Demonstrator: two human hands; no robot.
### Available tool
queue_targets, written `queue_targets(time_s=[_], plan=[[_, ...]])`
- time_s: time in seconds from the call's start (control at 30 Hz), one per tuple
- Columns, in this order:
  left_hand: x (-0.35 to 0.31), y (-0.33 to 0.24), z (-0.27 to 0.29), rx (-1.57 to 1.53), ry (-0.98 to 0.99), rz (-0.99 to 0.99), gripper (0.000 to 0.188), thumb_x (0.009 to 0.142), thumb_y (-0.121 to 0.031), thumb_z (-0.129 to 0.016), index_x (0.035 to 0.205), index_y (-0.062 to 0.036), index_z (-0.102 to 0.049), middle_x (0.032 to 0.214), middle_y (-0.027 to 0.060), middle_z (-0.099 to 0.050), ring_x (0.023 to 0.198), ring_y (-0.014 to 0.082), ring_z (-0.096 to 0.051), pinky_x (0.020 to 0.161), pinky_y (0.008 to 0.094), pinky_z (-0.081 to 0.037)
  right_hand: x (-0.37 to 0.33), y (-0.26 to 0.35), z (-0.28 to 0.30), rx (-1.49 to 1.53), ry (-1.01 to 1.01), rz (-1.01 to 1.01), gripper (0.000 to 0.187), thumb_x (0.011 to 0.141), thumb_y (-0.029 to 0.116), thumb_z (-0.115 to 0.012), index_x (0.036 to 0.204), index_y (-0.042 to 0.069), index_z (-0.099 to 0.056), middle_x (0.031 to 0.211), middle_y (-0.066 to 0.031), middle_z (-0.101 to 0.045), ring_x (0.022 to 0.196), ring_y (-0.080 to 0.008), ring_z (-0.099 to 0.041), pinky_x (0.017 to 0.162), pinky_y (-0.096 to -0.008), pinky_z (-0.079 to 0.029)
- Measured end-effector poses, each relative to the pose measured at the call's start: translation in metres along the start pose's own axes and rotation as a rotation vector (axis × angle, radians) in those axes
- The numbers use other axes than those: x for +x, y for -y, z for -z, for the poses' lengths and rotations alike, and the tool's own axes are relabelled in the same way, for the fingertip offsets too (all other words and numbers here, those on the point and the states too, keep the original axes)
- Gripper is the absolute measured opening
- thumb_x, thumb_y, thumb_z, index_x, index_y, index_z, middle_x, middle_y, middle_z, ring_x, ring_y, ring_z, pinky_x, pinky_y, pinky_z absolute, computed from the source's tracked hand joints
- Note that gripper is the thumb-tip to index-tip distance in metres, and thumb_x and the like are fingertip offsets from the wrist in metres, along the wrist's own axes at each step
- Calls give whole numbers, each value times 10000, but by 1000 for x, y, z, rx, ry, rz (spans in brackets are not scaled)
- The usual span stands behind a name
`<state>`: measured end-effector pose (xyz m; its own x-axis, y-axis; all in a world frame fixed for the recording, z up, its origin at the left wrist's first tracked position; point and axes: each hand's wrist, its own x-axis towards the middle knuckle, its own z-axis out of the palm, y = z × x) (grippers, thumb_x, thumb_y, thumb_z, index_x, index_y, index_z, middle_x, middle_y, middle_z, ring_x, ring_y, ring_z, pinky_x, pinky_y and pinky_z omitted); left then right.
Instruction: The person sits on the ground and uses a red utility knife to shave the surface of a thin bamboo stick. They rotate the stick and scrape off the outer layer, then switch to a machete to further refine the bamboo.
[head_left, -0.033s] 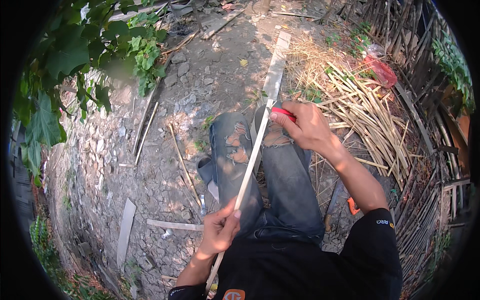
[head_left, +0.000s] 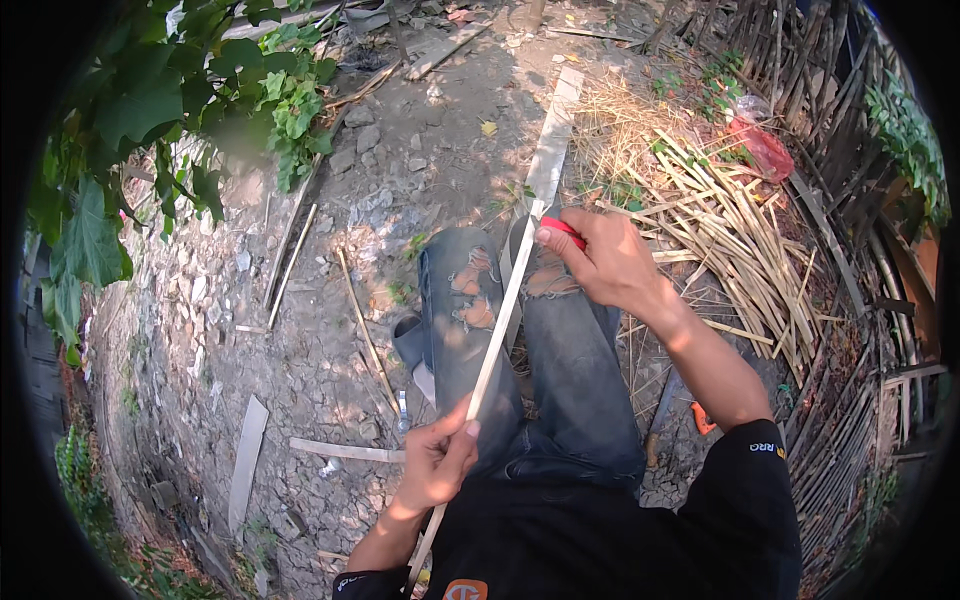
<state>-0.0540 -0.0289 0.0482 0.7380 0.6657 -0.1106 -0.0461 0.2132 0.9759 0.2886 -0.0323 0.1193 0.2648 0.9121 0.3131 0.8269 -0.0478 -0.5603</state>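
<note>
A long, pale bamboo strip (head_left: 499, 345) slants from my lap up past my knees. My left hand (head_left: 440, 463) is closed around its lower part, in front of my shirt. Near the far end, my right hand (head_left: 612, 256) grips a red-handled knife (head_left: 562, 232), with the thumb pressed toward the strip. The knife's blade is mostly hidden at the strip's tip. Beyond that tip, a flat, pale board (head_left: 552, 140) lies along the ground, its near end reaching between my knees.
At the right lies a heap of split strips (head_left: 745, 245), with a red plastic bag (head_left: 762, 150) behind it. An orange-handled tool (head_left: 704, 418) and a wooden-handled blade (head_left: 656, 430) rest by my right thigh. A stick fence (head_left: 840, 480) borders the right; leaves (head_left: 130, 100) overhang the left.
</note>
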Motion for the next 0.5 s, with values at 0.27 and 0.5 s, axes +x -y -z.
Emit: queue_targets(time_s=[0.27,0.5], plan=[[-7,-10,13,-9,15,3,434,1091,-40,-531,1521,19,-525,580,-71,-445,482,13,-388,441,220,-288,23,-22,-25,-198,-125,71,519,1082,460,-538,888,-11,-634,599,-238,-589,610,-457,-637,612,-549,-485],[-13,-14,34,60,-15,46,423,1092,-42,-534,1511,14,-542,605,-65,-476,491,2,-387,453,208,-286,50,-89,50,311,-376,-276,602,1091,495,-510,782,-6,-636,624,-14,-422,641,-129,-427,638,-370,-394]])
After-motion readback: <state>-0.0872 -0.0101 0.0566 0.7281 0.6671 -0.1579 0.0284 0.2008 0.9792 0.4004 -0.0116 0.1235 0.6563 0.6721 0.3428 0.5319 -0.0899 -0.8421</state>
